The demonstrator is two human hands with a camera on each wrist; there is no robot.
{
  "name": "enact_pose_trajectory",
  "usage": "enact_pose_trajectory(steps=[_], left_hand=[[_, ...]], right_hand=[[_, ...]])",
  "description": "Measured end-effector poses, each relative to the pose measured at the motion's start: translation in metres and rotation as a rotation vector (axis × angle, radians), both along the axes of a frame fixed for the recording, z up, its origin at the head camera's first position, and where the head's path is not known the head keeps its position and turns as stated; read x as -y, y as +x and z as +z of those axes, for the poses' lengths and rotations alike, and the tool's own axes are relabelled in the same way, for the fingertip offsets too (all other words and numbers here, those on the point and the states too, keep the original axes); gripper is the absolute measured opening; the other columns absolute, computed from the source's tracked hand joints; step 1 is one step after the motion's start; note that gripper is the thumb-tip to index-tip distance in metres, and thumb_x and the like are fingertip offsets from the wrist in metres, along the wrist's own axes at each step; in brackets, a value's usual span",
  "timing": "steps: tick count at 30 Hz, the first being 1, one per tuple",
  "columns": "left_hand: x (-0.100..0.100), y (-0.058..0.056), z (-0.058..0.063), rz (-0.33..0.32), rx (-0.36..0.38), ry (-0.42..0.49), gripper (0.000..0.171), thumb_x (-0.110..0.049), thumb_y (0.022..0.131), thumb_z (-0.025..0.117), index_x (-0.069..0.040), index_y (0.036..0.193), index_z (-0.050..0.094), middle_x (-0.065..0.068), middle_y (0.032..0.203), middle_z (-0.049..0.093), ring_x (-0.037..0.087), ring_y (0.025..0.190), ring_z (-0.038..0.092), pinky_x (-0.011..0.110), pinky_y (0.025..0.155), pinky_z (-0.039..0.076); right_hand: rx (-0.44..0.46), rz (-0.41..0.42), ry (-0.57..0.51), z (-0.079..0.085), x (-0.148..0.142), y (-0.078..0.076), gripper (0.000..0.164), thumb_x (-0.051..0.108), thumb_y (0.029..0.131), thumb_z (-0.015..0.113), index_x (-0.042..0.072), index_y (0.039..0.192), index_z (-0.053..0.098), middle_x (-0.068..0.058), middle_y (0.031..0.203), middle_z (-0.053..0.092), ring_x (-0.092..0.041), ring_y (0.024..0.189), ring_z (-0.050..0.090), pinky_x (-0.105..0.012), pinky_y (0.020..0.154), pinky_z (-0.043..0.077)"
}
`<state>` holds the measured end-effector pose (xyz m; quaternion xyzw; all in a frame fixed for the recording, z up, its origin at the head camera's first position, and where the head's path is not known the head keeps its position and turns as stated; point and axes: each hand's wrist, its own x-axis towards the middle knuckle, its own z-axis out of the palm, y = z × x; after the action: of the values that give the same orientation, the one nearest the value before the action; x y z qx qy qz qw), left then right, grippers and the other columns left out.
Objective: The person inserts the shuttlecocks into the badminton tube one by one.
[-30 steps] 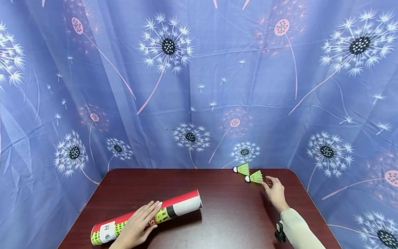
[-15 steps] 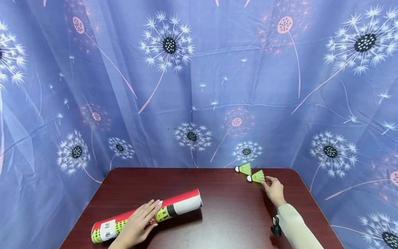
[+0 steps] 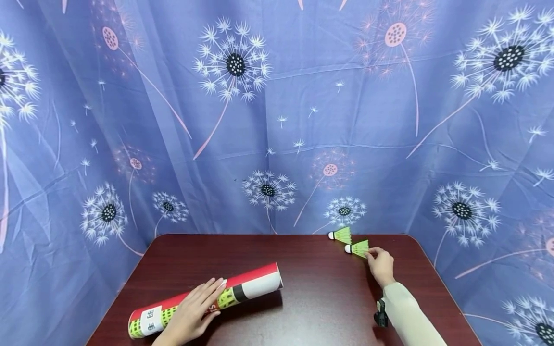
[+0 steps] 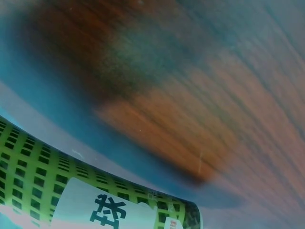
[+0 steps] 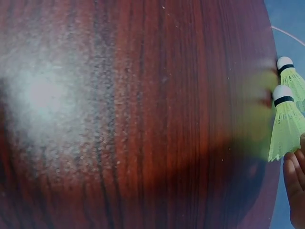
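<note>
My left hand (image 3: pixel 193 310) lies across a long shuttlecock tube (image 3: pixel 255 281), red, white and yellow-green, its fingers fairly straight along the top. The tube rests slanted on the left half of the table. In the left wrist view, its green grid pattern and white label (image 4: pixel 105 210) show, but no fingers. At the back right, my right hand (image 3: pixel 382 267) pinches the skirt edge of the nearer yellow-green shuttlecock (image 3: pixel 358 248). The right wrist view has those fingertips (image 5: pixel 289 164) at the skirt's rim. A second shuttlecock (image 3: pixel 341 235) lies just behind it, close beside the first.
The dark red-brown table (image 3: pixel 311 288) has rounded back corners. A blue curtain with dandelion prints (image 3: pixel 294 120) hangs along the back and both sides. Both shuttlecocks lie near the table's back edge, their white corks pointing left.
My right hand has shifted slightly left, with its fingertips closing on the nearer shuttlecock's skirt. The left hand and the tube stay in place; the head view has shifted a little.
</note>
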<state>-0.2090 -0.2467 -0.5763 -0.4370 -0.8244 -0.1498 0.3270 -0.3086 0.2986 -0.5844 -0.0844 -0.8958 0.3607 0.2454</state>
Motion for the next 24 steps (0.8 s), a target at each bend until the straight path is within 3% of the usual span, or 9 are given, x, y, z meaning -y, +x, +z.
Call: enact_pose_trajectory(steps=[6,14,18,24], left_hand=[[0.000,-0.001,0.001,0.003,-0.008,-0.005,0.055,-0.037,0.099,0.051,0.004,0.135,0.052,0.018,0.141,0.049,0.034,0.128,0.048,0.031,0.117,0.019],[0.002,-0.002,0.001,0.013,-0.011,-0.021,0.055,-0.038,0.100,0.048,0.003,0.136,0.052,0.016,0.142,0.048,0.033,0.129,0.047,0.032,0.116,0.022],[0.002,-0.002,0.001,0.013,-0.007,-0.018,0.055,-0.038,0.099,0.050,0.002,0.136,0.052,0.016,0.142,0.048,0.033,0.129,0.048,0.034,0.113,0.027],[0.002,-0.001,0.000,0.001,0.006,-0.015,0.059,-0.032,0.091,0.064,0.002,0.137,0.051,0.015,0.143,0.048,0.033,0.128,0.048,0.034,0.112,0.028]], right_hand=[[-0.014,0.021,-0.004,0.002,-0.001,0.005,0.010,0.005,0.082,0.072,-0.005,0.083,0.070,-0.019,0.077,0.068,-0.039,0.074,0.061,-0.052,0.073,0.045],[-0.082,0.060,0.032,0.008,-0.005,0.012,0.007,0.003,0.080,0.074,-0.003,0.079,0.071,-0.014,0.070,0.069,-0.027,0.062,0.060,-0.049,0.071,0.043],[-0.091,0.087,0.036,0.010,-0.006,0.016,0.006,0.003,0.080,0.075,-0.002,0.079,0.071,-0.012,0.069,0.069,-0.017,0.059,0.057,-0.041,0.064,0.045],[-0.089,0.114,0.047,0.012,-0.008,0.021,0.005,0.003,0.079,0.076,0.001,0.078,0.072,-0.009,0.071,0.069,-0.007,0.058,0.052,-0.027,0.055,0.043]])
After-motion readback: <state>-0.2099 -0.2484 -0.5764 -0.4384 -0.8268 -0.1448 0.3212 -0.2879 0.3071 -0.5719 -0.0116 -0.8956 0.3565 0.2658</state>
